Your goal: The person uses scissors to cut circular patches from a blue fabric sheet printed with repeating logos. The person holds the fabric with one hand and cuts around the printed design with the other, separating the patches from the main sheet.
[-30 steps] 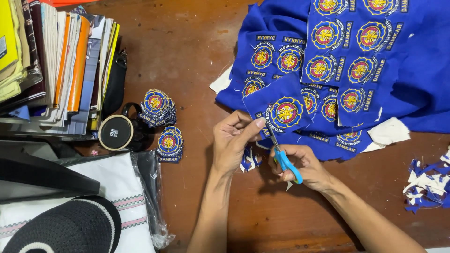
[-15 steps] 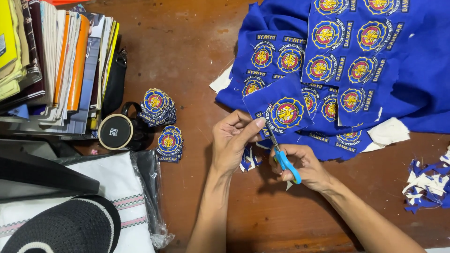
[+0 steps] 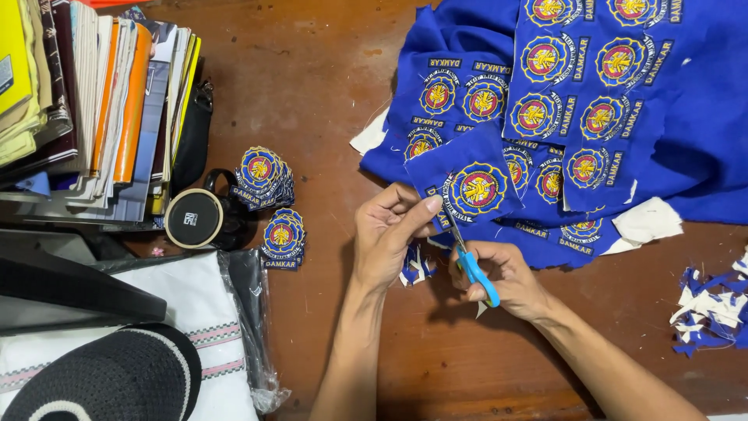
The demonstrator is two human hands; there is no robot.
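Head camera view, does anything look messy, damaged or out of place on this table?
Nothing looks damaged. Blue and white fabric offcuts lie scattered at the table's right edge, and a few more scraps sit under the left hand. The right hand holds blue-handled scissors at the blue badge cloth.

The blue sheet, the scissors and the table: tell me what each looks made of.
Blue sheet: woven cloth with stitched round badges, white backing at cut edges. Scissors: thin metal blades, glossy blue handles, probably plastic. Table: reddish-brown wood, worn and scuffed, with a dull sheen.
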